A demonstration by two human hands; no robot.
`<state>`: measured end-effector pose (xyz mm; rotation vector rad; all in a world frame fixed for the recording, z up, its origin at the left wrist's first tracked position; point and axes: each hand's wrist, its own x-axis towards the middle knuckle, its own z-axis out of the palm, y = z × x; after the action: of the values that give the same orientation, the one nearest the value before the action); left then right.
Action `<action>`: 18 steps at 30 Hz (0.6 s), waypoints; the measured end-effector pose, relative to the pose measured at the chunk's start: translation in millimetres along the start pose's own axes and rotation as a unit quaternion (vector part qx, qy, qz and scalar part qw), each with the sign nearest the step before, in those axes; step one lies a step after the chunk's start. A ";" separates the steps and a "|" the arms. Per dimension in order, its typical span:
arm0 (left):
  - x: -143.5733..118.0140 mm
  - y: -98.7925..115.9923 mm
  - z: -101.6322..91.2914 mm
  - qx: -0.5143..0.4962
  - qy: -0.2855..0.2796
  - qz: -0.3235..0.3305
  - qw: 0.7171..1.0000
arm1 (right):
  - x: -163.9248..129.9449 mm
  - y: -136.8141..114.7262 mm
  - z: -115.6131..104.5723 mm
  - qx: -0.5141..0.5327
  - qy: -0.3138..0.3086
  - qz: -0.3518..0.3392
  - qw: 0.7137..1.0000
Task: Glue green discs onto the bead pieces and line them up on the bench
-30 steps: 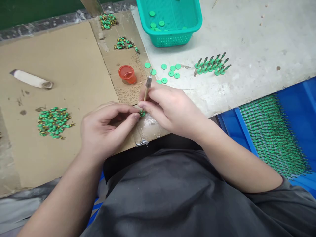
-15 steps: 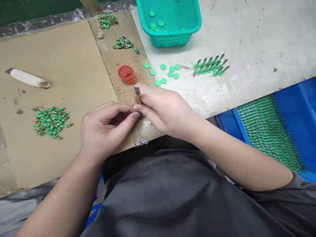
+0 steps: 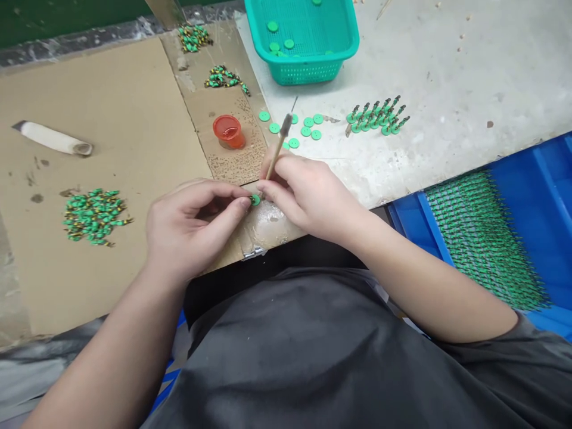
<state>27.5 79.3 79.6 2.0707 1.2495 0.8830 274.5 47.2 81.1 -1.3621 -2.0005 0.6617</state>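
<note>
Between the thumb and forefinger of my left hand is pinched a small figurine, mostly hidden by the fingers, with a round green base showing at the fingertips. My right hand is closed around a slim brush with a wooden handle and a dark upper part, its fine tip pointing up and away. The right fingertips sit just beside the green base; whether they touch it I cannot tell. Ahead of both hands stands an orange-red cup of liquid. Several loose green discs lie past the right hand.
A teal basket holds more green discs. Several figurines on discs stand to its right. Piles of small green figures lie on the cardboard, near a whitish tube. A blue crate full of figurines is at right.
My right hand has drawn slightly right, away from the left fingertips, and the brush now leans to the right. The green base has come into fuller view. My left hand stays nearly still.
</note>
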 end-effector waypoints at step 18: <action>0.1 4.2 -1.2 -0.009 -0.003 0.007 1.000 | -0.6 -3.9 8.6 0.028 -0.011 -0.034 0.999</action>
<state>28.8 77.8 83.4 2.0675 1.2215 0.8909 266.0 44.8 77.8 -1.2531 -2.0210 0.7007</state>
